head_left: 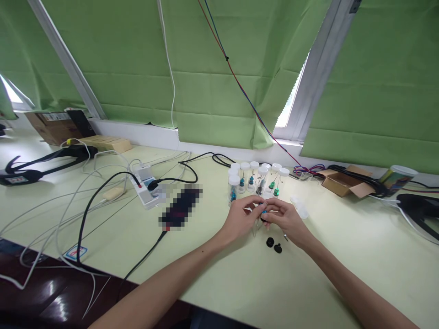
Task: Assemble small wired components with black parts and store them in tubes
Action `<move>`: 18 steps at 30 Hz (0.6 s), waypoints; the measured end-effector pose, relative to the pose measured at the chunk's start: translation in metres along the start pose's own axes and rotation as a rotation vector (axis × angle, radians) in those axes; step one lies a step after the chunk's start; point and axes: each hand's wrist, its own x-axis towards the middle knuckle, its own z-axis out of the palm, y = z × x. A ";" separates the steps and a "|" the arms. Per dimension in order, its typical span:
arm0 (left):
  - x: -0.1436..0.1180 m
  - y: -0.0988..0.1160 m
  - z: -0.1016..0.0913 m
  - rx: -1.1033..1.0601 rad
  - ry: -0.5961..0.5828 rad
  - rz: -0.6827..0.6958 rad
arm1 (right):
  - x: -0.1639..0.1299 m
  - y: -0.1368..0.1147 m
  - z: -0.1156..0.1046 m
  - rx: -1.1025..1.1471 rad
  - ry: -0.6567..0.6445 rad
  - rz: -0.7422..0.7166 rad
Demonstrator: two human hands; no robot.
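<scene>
My left hand (244,214) and my right hand (283,219) meet over the table, fingertips closed. Between them shows a small blue-and-black part (264,213), mostly hidden by the fingers. A thin clear piece hangs below my left fingertips; what it is I cannot make out. Just behind the hands stand several clear vials (254,176) with white caps, holding blue or green needle-like tips. Below the hands lie a round black knob (270,242) and a black flanged piece (278,248). A tiny metal piece (286,237) is beside my right hand.
A power strip (146,187) with plugs and tangled cables lies to the left, near a blurred phone (181,206) on a cord. Clear plastic pieces (299,207) lie right of the vials. An open cardboard box (346,181) and a canister (398,179) stand at the right.
</scene>
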 end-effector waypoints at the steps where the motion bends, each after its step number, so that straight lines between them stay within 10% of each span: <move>1: 0.000 0.000 0.000 0.007 0.004 0.008 | 0.000 -0.001 0.000 0.002 0.003 0.001; 18: 0.002 -0.003 -0.003 0.069 0.057 0.008 | 0.000 0.002 -0.003 0.004 0.014 0.050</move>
